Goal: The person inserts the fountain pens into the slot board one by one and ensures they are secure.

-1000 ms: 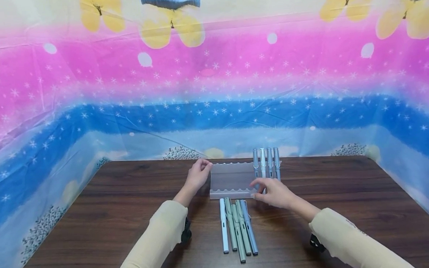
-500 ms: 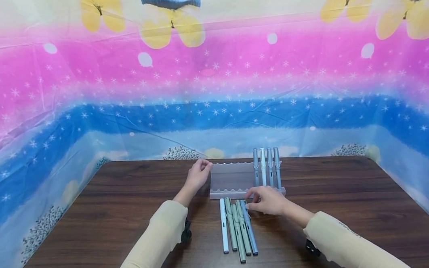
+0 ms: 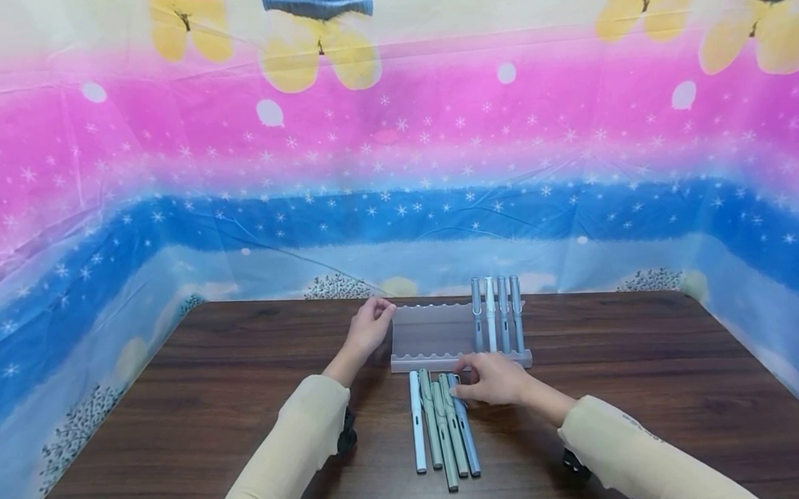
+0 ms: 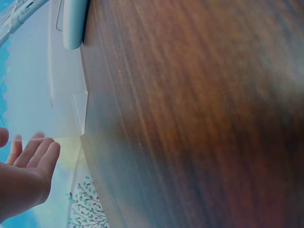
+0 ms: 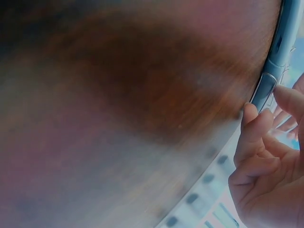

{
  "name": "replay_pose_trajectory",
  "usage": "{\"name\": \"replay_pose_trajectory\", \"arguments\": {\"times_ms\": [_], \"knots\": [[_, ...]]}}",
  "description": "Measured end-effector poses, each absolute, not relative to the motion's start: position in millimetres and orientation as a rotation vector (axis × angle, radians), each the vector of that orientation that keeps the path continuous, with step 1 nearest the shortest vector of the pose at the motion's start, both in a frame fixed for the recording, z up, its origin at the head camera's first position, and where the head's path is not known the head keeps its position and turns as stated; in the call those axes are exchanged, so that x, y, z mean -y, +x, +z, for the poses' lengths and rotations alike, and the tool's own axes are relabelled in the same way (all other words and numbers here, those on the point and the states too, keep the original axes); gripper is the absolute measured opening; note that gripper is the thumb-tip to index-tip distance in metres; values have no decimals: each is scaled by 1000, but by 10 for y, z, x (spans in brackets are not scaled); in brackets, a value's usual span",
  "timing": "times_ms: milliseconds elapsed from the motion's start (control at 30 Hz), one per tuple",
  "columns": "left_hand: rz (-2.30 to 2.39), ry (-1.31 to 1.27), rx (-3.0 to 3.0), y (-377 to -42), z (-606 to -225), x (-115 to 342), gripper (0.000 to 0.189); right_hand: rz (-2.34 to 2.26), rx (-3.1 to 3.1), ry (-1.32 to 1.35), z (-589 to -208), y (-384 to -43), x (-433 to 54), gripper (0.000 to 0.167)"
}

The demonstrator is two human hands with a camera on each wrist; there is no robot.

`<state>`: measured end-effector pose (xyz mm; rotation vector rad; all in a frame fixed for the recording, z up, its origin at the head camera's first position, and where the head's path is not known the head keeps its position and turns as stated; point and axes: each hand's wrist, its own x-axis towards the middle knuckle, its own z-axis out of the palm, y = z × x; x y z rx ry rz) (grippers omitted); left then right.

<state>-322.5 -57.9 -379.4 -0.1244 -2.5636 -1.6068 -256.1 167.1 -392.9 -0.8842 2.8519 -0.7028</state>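
Note:
A clear plastic pen rack (image 3: 434, 329) with scalloped edges stands on the table. My left hand (image 3: 368, 328) holds its upper left corner between thumb and fingers; in the left wrist view the fingers (image 4: 49, 156) reach behind the clear panel. In front of the rack, several capped pens lie side by side: a pale blue one (image 3: 418, 429), green ones (image 3: 443, 435) and a darker blue one (image 3: 469, 445) on the right. My right hand (image 3: 494, 379) pinches the darker blue pen near its clip end, with thumb and fingertips on either side of the cap in the right wrist view.
Several blue and white pens (image 3: 491, 316) stand upright in the right part of the rack. The dark wooden table (image 3: 177, 412) runs back to a patterned cloth (image 3: 397, 212) hanging close behind the rack.
My right hand has moved left and toward me, from the rack's front edge to the darker blue pen's cap end. The left hand stays at the rack's corner.

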Motion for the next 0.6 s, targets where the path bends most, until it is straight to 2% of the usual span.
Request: {"name": "replay_pose_trajectory", "arguments": {"times_ms": [400,600], "knots": [[-1625,-152,2553,-3220,-3791,585,22,-889,-2652,-783,-3903,-2570,-1836,29],[-1628,-154,2552,-3223,-3794,586,22,-884,-2618,-813,-3898,-2580,-1847,33]]}}
